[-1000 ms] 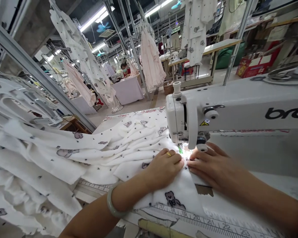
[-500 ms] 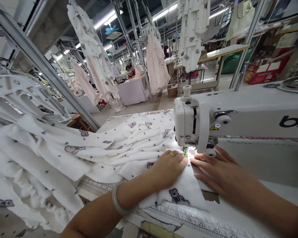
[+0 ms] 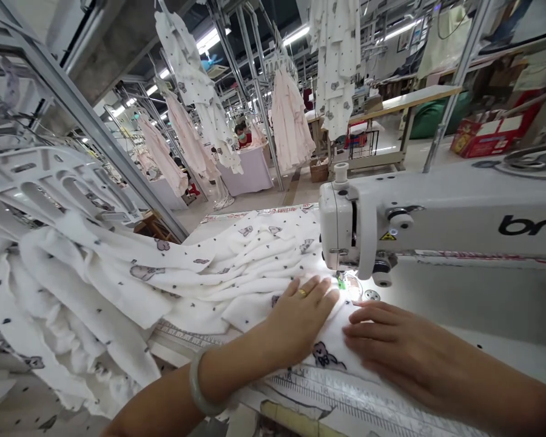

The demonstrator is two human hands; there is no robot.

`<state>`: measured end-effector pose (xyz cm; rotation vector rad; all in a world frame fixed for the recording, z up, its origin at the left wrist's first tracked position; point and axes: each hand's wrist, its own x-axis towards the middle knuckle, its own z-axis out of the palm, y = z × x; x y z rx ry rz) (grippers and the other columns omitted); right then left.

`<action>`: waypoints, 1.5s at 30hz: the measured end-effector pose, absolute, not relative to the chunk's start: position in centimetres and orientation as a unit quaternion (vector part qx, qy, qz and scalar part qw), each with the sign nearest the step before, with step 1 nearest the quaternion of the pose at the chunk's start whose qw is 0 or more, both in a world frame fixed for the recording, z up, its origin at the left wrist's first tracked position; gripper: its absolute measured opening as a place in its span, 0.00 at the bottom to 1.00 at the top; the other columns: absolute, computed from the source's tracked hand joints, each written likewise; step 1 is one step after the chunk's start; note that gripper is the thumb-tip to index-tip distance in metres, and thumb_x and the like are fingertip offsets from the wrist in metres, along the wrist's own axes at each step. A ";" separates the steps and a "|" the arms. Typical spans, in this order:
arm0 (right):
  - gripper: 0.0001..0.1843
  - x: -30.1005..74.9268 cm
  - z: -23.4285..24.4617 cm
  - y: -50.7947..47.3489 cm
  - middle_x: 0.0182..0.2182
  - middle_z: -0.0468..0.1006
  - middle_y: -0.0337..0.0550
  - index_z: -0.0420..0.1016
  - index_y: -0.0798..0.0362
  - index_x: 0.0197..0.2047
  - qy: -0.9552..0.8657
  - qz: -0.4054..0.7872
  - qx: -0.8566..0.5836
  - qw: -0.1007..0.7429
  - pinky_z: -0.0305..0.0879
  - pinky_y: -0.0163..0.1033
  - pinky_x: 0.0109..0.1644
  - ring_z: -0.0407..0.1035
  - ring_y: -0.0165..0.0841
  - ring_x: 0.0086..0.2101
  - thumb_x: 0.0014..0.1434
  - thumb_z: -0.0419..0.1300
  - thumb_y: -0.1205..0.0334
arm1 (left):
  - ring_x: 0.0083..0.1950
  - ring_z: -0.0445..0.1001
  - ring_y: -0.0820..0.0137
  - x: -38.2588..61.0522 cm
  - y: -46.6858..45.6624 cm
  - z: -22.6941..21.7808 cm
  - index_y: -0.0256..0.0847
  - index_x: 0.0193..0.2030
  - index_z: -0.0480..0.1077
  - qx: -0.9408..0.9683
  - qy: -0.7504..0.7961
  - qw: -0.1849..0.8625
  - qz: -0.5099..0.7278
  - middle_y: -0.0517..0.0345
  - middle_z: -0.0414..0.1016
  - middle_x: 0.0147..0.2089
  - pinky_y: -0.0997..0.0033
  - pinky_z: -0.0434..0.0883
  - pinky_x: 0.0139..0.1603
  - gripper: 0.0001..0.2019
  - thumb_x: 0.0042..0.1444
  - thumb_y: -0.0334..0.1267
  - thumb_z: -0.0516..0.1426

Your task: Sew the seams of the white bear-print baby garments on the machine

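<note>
White fabric [image 3: 218, 273] printed with small grey bears lies bunched across the table and runs under the head of a white sewing machine [image 3: 437, 218]. My left hand [image 3: 298, 315], with a gold ring and a pale bangle on the wrist, lies flat on the fabric just left of the lit needle area [image 3: 343, 282]. My right hand [image 3: 391, 349] rests flat on the fabric's near edge, fingers stretched out, a little in front of the needle. Neither hand grips anything.
A measuring tape strip [image 3: 346, 394] runs along the table's near edge. A white plastic rack [image 3: 50, 182] stands at the left. Garments [image 3: 291, 115] hang from overhead rails. A person [image 3: 242, 135] sits at a far table. A red box [image 3: 482, 136] stands at the right.
My right hand has drawn back from under the machine head toward me. My left hand has opened flatter on the fabric. The view has shifted slightly.
</note>
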<state>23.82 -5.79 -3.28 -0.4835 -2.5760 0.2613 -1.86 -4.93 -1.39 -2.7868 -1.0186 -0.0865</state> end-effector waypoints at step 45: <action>0.13 23.5 -2.6 -5.6 0.34 0.78 0.41 0.78 0.49 0.45 -0.946 0.071 -0.215 0.233 0.67 0.44 0.41 0.74 0.36 0.34 0.78 0.52 0.61 | 0.55 0.79 0.63 -0.7 -2.9 -2.0 0.39 0.50 0.73 -0.949 -0.281 -0.041 -0.137 0.50 0.82 0.54 0.58 0.71 0.62 0.08 0.70 0.34 0.53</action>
